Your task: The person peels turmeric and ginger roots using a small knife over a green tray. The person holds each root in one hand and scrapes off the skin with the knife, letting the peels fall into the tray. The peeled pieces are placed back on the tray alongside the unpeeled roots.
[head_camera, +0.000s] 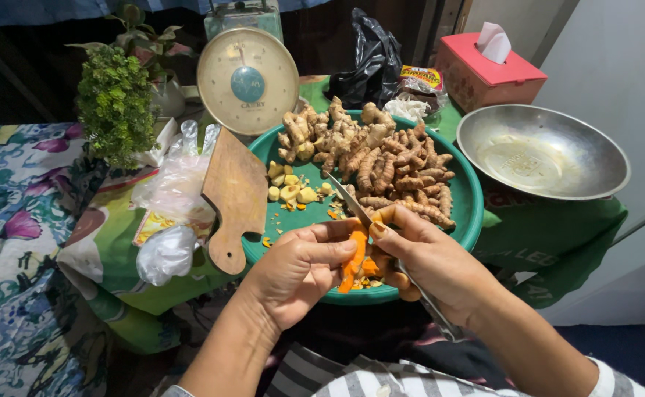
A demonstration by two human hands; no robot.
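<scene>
While the green tray sits crowded between cutting board and steel bowl, left hand fingers clamp an orange root piece (peeled bright) over the near rim; right hand grips the knife.

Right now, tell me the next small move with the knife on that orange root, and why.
Probably draw the knife a little further along the orange root. The left hand holds the root over the green tray, the right hand holds the blade against its top, and part of its surface looks unpeeled, though fingers hide much of it.
</scene>
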